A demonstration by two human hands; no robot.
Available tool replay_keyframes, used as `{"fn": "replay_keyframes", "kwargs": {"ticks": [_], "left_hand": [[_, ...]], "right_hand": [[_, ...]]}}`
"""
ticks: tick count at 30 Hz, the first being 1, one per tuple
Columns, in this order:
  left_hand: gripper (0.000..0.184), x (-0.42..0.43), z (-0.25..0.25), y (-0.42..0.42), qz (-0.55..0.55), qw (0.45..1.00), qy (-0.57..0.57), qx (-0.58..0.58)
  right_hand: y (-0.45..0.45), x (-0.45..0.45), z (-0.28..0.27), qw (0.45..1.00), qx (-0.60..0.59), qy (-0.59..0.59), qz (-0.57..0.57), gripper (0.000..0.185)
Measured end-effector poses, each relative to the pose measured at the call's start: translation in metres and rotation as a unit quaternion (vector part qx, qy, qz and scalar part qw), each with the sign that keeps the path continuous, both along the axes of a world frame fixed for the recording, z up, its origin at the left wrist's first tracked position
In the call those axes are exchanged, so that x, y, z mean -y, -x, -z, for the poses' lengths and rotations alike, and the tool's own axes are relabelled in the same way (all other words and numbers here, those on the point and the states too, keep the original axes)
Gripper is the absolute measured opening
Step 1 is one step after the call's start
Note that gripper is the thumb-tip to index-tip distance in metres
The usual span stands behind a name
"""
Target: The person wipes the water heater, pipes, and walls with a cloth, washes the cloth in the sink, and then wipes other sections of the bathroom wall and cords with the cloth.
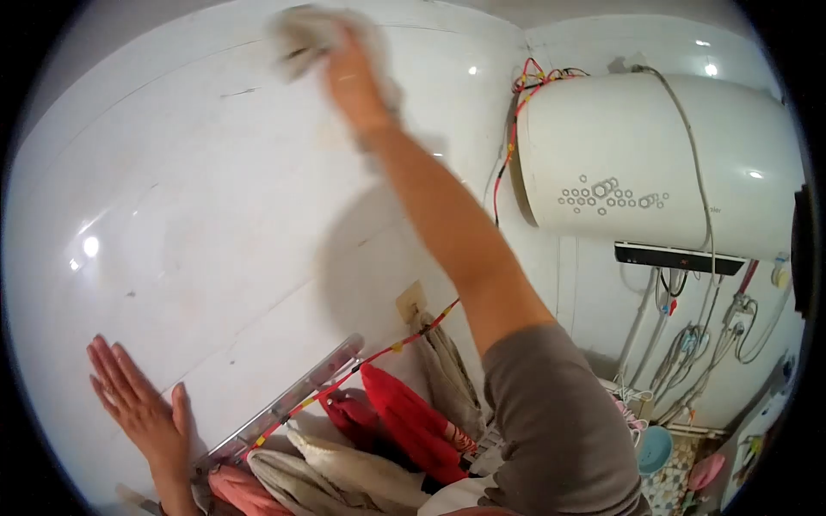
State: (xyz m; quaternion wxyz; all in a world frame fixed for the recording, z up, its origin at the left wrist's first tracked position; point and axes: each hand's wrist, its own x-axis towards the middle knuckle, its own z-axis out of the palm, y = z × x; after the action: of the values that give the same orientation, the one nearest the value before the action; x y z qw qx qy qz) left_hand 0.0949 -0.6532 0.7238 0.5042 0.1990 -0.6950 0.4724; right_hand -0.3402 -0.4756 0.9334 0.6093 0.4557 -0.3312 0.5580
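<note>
Showing tiny, unreadable lettering (716,210) on a rounded, hexagon-patterned tank (619,142); gripping a blurred, crumpled cloth (299,41) in the right hand (351,79), high at the glossy wall (215,215); resting the left hand (142,417) flat below, fingers apart.

Prob. a home bathrm/washrm: glossy white wall (198,249) w/ shiny metal rail (288,397) & a row of red, pink & off-white towel-like cloths (409,421) hanging by it. Big white cylindrical water heater (619,146) mounted high at R, w/ slim black control panel (675,259), white pipes (639,331) & grey cables (717,370) below. Bottom R: small round light-blue plastic basin (656,447) & multicol. mosaic-type floor (671,497).
</note>
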Motion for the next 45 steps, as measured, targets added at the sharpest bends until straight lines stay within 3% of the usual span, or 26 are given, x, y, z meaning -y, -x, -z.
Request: {"fn": "replay_keyframes", "kwargs": {"ticks": [1, 3, 4, 5, 6, 8, 11, 14, 16, 18, 20, 22, 24, 25, 27, 29, 32, 34, 37, 38, 39, 40, 41, 42, 44, 45], "left_hand": [[0.079, -0.002, 0.0, -0.001, 0.0, 1.0, -0.009, 0.0], [0.081, -0.002, -0.001, -0.001, 0.02, 1.0, -0.013, -0.002], [0.081, -0.001, -0.001, -0.003, 0.02, 1.0, -0.019, -0.003], [0.081, -0.002, -0.001, -0.005, 0.02, 0.999, -0.025, -0.003], [0.081, -0.001, -0.001, -0.005, 0.02, 0.999, -0.031, -0.004], [0.082, 0.003, 0.0, -0.005, 0.036, 0.999, -0.033, -0.011], [0.084, 0.005, 0.0, -0.007, 0.054, 0.998, -0.039, -0.015], [0.085, 0.005, 0.001, -0.008, 0.054, 0.997, -0.056, -0.013], [0.086, 0.005, 0.002, -0.01, 0.043, 0.996, -0.075, -0.012], [0.086, 0.007, 0.002, -0.009, 0.059, 0.996, -0.065, -0.017], [0.086, 0.005, 0.002, -0.012, 0.052, 0.996, -0.071, -0.009], [0.086, 0.007, 0.0, -0.012, 0.056, 0.997, -0.06, -0.01], [0.086, 0.012, 0.002, -0.013, 0.066, 0.997, -0.038, -0.011], [0.087, 0.011, 0.003, -0.015, 0.062, 0.997, -0.05, -0.008], [0.087, 0.006, 0.001, -0.015, 0.056, 0.996, -0.075, -0.01], [0.087, 0.006, 0.0, -0.014, 0.069, 0.995, -0.076, -0.015], [0.089, 0.008, 0.001, -0.016, 0.08, 0.994, -0.079, -0.015], [0.089, 0.01, 0.001, -0.017, 0.082, 0.993, -0.086, -0.013], [0.089, 0.01, 0.001, -0.02, 0.103, 0.99, -0.097, -0.012], [0.089, 0.01, 0.001, -0.021, 0.109, 0.989, -0.101, -0.011], [0.09, 0.009, 0.001, -0.022, 0.119, 0.987, -0.104, -0.012], [0.091, 0.009, 0.002, -0.023, 0.116, 0.988, -0.105, -0.014], [0.091, 0.009, 0.002, -0.023, 0.115, 0.988, -0.105, -0.016], [0.092, 0.007, 0.002, -0.023, 0.116, 0.987, -0.106, -0.018], [0.092, 0.007, 0.004, -0.023, 0.121, 0.986, -0.115, -0.017], [0.092, 0.008, 0.003, -0.024, 0.123, 0.986, -0.115, -0.019]], "right_hand": [[0.025, -0.025, 0.001, 0.999, 0.039, 0.005, 0.019, 0.043], [0.065, -0.056, 0.0, 0.934, 0.232, 0.214, 0.17, 0.026], [0.062, -0.087, 0.0, 0.926, 0.344, 0.136, 0.08, 0.026], [0.141, -0.09, -0.026, 0.877, 0.416, 0.239, 0.027, 0.027], [0.109, -0.117, -0.021, 0.916, 0.255, 0.268, -0.153, 0.025], [0.08, -0.148, -0.057, 0.885, 0.237, 0.4, -0.01, 0.023], [0.042, -0.188, -0.094, 0.908, 0.276, 0.251, -0.191, 0.021], [-0.02, -0.145, -0.104, 0.93, 0.288, 0.181, -0.139, 0.02], [-0.005, -0.069, -0.132, 0.961, 0.236, 0.093, 0.107, 0.023], [-0.129, -0.008, -0.057, 0.977, 0.172, -0.1, -0.072, 0.018], [-0.197, 0.049, -0.019, 0.936, 0.089, -0.281, -0.194, 0.024], [-0.259, 0.086, 0.015, 0.949, -0.102, -0.235, -0.185, 0.027], [-0.28, 0.092, 0.01, 0.928, -0.333, -0.165, -0.017, 0.036], [-0.273, 0.108, -0.001, 0.939, -0.325, -0.083, 0.075, 0.039], [-0.248, 0.117, -0.019, 0.952, -0.286, -0.011, 0.113, 0.038], [-0.215, 0.096, -0.041, 0.986, -0.132, -0.059, 0.088, 0.027], [-0.101, 0.042, -0.064, 0.995, 0.029, 0.044, 0.082, 0.028], [-0.011, -0.004, -0.058, 0.924, 0.182, 0.115, 0.316, 0.027], [-0.017, -0.039, -0.036, 0.843, 0.424, 0.038, 0.329, 0.035], [-0.029, -0.024, -0.035, 0.943, 0.308, 0.038, 0.118, 0.035], [-0.059, 0.004, -0.025, 0.979, 0.173, 0.033, -0.102, 0.034], [-0.087, 0.031, -0.02, 0.949, 0.028, 0.023, -0.312, 0.034], [-0.133, 0.043, -0.002, 0.998, -0.027, 0.006, -0.054, 0.04], [-0.18, 0.056, 0.017, 0.976, -0.098, 0.051, 0.189, 0.047], [-0.201, 0.085, 0.043, 0.964, -0.21, -0.067, 0.146, 0.05], [-0.212, 0.088, 0.061, 0.958, -0.178, -0.181, 0.132, 0.049]]}}
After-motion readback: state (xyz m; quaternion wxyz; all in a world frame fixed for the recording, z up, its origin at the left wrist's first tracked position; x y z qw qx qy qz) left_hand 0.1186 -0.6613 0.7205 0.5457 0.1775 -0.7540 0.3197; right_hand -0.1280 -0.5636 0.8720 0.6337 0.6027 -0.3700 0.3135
